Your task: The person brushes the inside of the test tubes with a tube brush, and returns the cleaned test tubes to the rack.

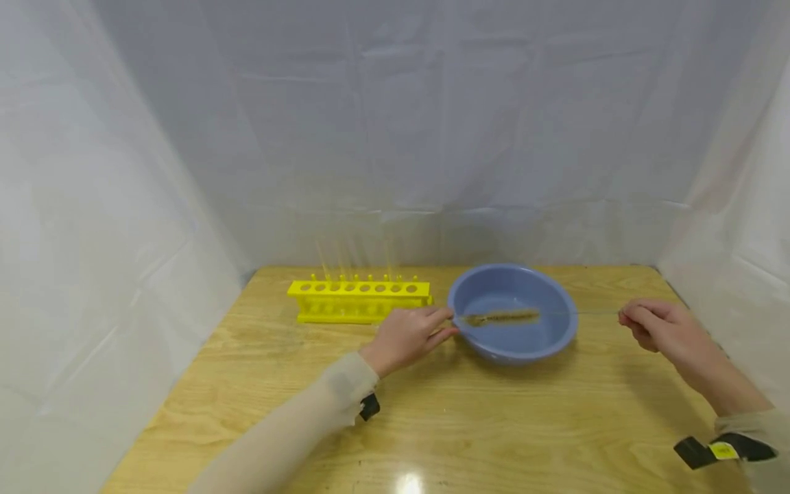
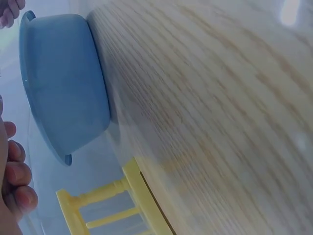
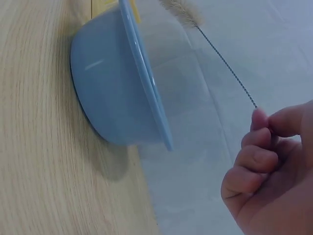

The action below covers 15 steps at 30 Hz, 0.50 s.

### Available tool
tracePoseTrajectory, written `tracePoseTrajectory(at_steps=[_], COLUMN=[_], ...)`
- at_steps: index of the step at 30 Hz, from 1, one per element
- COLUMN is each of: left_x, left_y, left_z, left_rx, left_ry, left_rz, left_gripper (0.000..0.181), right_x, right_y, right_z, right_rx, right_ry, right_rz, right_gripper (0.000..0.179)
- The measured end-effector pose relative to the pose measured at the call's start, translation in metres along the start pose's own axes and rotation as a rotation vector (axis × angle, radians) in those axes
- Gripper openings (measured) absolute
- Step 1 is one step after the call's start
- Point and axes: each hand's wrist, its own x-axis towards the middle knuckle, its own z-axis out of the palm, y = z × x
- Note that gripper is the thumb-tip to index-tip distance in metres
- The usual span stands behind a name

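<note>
My right hand [image 1: 669, 336] pinches the end of a thin twisted-wire handle [image 3: 227, 66] between thumb and forefinger. The handle runs left to a tan bristled test tube brush [image 1: 509, 316], held level over a blue plastic basin [image 1: 515, 353]. At the basin's left rim, the thumb and forefinger of my left hand [image 1: 410, 336] come together around the brush's tip end. They seem to grip a clear test tube, whose outline I cannot tell for certain. In the left wrist view, the curled fingers [image 2: 18, 174] show beside the basin, with the grip itself out of frame.
A yellow test tube rack [image 1: 361, 291] stands on the wooden table [image 1: 469, 425] left of the basin, close behind my left hand. Several clear glass tubes [image 1: 342, 257] rise from it. Pale sheeting [image 1: 395, 137] hangs behind and on both sides.
</note>
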Motion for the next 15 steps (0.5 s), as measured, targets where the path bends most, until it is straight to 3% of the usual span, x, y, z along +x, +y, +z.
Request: tracePoseTrajectory(at_steps=[15], left_x=[0.0043], left_y=[0.006], left_z=[-0.0076], left_rx=[0.019], left_ry=[-0.004], left_rz=[0.019], left_gripper=[0.027], right_x=[0.0026], right_y=[0.0002], right_z=[-0.0088], right_rx=[0.023], right_ry=[-0.049], right_rz=[-0.028], right_gripper=[0.03])
